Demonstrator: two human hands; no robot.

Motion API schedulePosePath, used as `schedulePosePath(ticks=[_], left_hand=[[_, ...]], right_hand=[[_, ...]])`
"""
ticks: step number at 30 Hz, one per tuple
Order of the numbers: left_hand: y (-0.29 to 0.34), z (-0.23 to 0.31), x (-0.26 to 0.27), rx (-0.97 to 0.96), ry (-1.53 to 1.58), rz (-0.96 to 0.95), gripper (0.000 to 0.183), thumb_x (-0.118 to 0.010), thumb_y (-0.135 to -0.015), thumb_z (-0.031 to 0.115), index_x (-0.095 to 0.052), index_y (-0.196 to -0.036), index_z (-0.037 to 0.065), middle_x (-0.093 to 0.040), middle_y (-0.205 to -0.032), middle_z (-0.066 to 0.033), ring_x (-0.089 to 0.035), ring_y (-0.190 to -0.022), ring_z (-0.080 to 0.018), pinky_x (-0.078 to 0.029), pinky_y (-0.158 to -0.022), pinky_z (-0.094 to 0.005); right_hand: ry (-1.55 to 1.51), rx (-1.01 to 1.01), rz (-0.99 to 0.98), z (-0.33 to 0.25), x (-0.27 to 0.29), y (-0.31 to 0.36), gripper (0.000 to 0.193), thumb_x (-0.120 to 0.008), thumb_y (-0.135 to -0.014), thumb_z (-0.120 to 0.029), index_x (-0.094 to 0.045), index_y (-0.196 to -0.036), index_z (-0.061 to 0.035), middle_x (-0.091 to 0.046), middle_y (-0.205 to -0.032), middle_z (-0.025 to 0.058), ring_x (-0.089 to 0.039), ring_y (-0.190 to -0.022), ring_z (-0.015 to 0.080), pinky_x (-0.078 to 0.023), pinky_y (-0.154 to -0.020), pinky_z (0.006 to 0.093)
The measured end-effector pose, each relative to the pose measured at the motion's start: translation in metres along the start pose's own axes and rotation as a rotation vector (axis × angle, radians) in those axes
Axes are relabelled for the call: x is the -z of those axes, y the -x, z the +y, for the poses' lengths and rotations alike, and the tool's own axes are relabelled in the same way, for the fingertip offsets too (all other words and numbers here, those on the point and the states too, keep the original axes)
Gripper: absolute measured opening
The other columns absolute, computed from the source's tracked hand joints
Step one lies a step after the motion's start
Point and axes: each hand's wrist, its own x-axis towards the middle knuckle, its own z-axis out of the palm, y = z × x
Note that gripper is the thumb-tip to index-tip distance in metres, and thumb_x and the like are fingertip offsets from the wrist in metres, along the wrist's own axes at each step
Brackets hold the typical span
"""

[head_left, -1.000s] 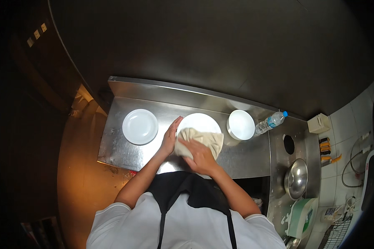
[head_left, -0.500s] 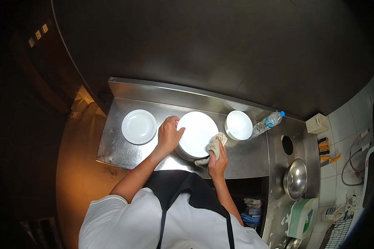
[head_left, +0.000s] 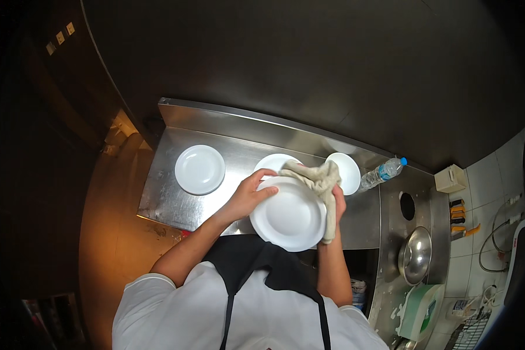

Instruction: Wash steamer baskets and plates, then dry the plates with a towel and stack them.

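Plate point(head_left: 200, 169) laid on the bench point(head_left: 164, 198) at left; white dish point(head_left: 289, 214) pinched at its rim by the left hand point(head_left: 246, 198), held over the bench's near edge; could be dropped if that pinch is loosened; cloth point(head_left: 319, 179) clutched by the right hand point(head_left: 339, 203) at the dish's right side; bowl point(head_left: 350, 173) beyond could be bumped by a wide sweep.

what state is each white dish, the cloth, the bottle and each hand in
left hand, gripping held dish
right hand, holding cloth
held dish, apparently lifted off the counter
cloth, bunched at the held dish's edge
left plate, flat on the counter
rear dish, mostly hidden
white bowl, partly hidden behind cloth
bottle, capped
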Motion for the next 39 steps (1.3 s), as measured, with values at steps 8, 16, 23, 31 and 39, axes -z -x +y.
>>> schedulePosePath(ticks=[8, 16, 23, 31, 39], left_hand=[[0.025, 0.011, -0.003, -0.400, -0.429, 0.555, 0.118, -0.088, -0.076, 0.036, -0.010, -0.159, 0.005, -0.026, -0.161, -0.0219, -0.041, -0.142, -0.0334, -0.038, -0.114, -0.0410], [0.034, 0.004, 0.046, -0.210, -0.114, 0.754, 0.019, -0.077, -0.091, 0.017, -0.070, -0.097, 0.001, -0.073, -0.080, -0.0062, -0.066, -0.071, -0.0099, -0.054, -0.067, -0.0278], [0.044, 0.012, 0.068, -0.082, -0.137, 0.555, 0.023, -0.076, -0.091, 0.019, -0.068, -0.100, 0.000, -0.073, -0.088, -0.0071, -0.067, -0.082, -0.0107, -0.054, -0.074, -0.0294], [0.027, -0.004, 0.066, -0.249, -0.030, 0.479, 0.091, -0.081, -0.087, 0.031, -0.025, -0.156, 0.010, -0.053, -0.138, -0.0232, -0.056, -0.124, -0.0253, -0.048, -0.100, -0.0333], [0.057, -0.021, 0.115, -0.115, 0.084, 0.554, 0.023, -0.070, -0.096, 0.017, -0.068, -0.114, 0.003, -0.071, -0.101, -0.0024, -0.063, -0.096, -0.0096, -0.052, -0.088, -0.0277]], right_hand=[[-0.327, -0.671, -0.213, 0.067, -0.014, 0.013, 0.053, -0.045, -0.102, -0.038, -0.055, -0.135, 0.0021, -0.063, -0.128, 0.0193, -0.062, -0.117, 0.0285, -0.049, -0.103, 0.0387], [0.303, -0.512, -0.024, 0.062, -0.014, 0.029, 0.054, -0.045, -0.103, -0.038, -0.052, -0.139, 0.0021, -0.061, -0.132, 0.0189, -0.060, -0.121, 0.0291, -0.047, -0.106, 0.0396], [0.148, -0.228, -0.087, 0.022, -0.076, 0.016, 0.057, -0.039, -0.104, -0.038, -0.046, -0.143, 0.0028, -0.056, -0.140, 0.0185, -0.056, -0.127, 0.0298, -0.040, -0.112, 0.0416], [-0.679, -0.768, -0.698, 0.105, -0.062, -0.047, 0.057, -0.043, -0.103, -0.039, -0.051, -0.139, 0.0037, -0.058, -0.137, 0.0174, -0.058, -0.124, 0.0250, -0.047, -0.105, 0.0357], [0.506, -0.524, -0.109, 0.133, -0.033, -0.006, 0.053, -0.045, -0.103, -0.036, -0.053, -0.138, 0.0031, -0.058, -0.137, 0.0155, -0.057, -0.124, 0.0241, -0.045, -0.106, 0.0347]])
